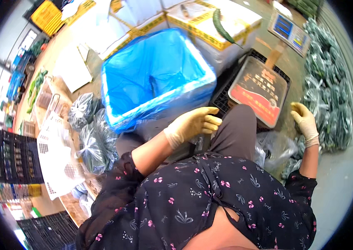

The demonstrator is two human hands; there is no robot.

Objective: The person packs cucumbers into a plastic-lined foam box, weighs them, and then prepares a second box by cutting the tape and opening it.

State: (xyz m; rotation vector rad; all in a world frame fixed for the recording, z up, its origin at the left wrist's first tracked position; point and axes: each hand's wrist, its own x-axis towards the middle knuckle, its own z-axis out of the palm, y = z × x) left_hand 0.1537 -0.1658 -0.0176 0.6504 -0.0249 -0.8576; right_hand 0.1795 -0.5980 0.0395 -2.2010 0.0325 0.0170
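My left hand wears a yellow glove and hovers over my knee, below the blue-lined bin, with its fingers loosely apart and nothing in them. My right hand, gloved too, is open to the right of the scale, near clear plastic bags. The scale's pan has a printed red and black top and stands on a black crate, with its display unit on a post behind it. One long green cucumber lies on a white foam box with yellow tape.
Bagged green produce is piled along the right. More filled bags lie left of the bin, beside a white perforated basket and a wooden table edge. Black crates stand at far left, yellow crates at back left.
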